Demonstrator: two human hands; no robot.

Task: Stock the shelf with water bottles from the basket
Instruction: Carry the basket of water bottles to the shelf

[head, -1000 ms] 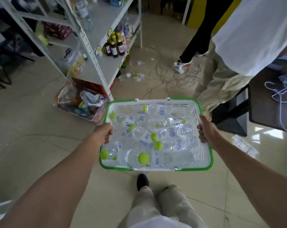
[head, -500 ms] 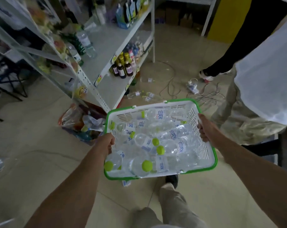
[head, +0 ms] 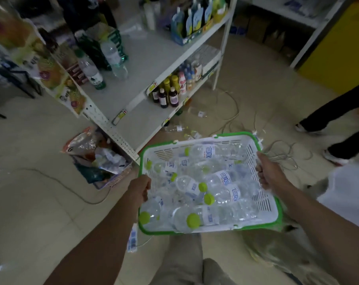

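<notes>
The basket (head: 265, 204) is being held just in front of the shelf (head: 145, 64). It is being gripped at opposite rims by the left hand (head: 139, 187) and the right hand (head: 267, 171), the fingers of both clamped on the plastic. The green-capped water bottles (head: 222, 179) are lying piled inside it, and none is being lifted out. 2 clear bottles (head: 91, 68) with another label are standing on the middle board, beside much bare surface. Stocking is judged as not yet begun, with the whole basketful waiting to be placed.

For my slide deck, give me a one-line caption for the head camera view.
Left hand and right hand grip a green-rimmed basket of water bottles before a white shelf.
</notes>
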